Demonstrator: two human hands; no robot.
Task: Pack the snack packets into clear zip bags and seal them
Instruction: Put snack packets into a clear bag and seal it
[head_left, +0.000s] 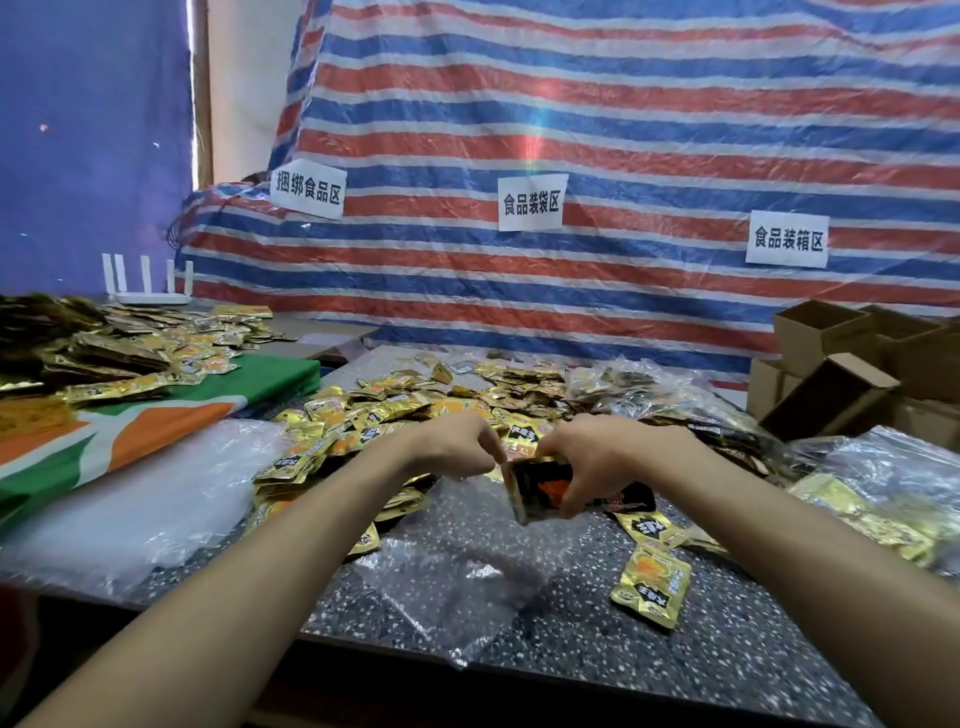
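Striped tarpaulin (623, 130) backs the speckled counter (727, 649), where I note the right hand (613, 457) gripping a stack of snack packets (540, 488) above a flat clear zip bag (457, 577), the left hand (452, 447) curled at the stack's corner, its grip indeterminable, and loose packets (415, 402) heaped behind.

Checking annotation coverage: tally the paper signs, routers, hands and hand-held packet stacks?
Paper signs: 3
Router: 1
Hands: 2 (left hand, right hand)
Held packet stack: 1
Total: 7
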